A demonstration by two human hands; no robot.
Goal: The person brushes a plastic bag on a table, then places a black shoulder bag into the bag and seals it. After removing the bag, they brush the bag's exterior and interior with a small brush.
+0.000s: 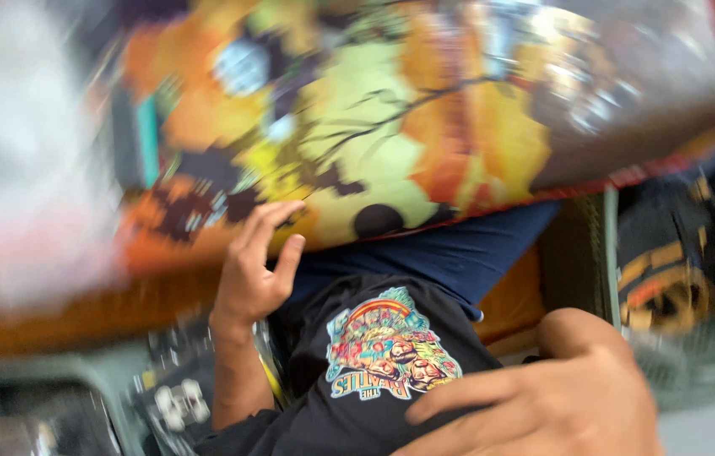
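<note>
Right hand (543, 397) spread flat on black printed shirt (374, 363) (nearest) — left hand (252, 270), fingers open, touching colourful panel (391, 118) beyond.

A single head-worn camera looks steeply down from very near; a colourful printed cushion (391, 110) fills the blurred top, a black printed T-shirt (374, 363) lies below.

Black printed T-shirt (374, 363) flat under orange-yellow printed fabric (391, 110), held up, blurred.
</note>
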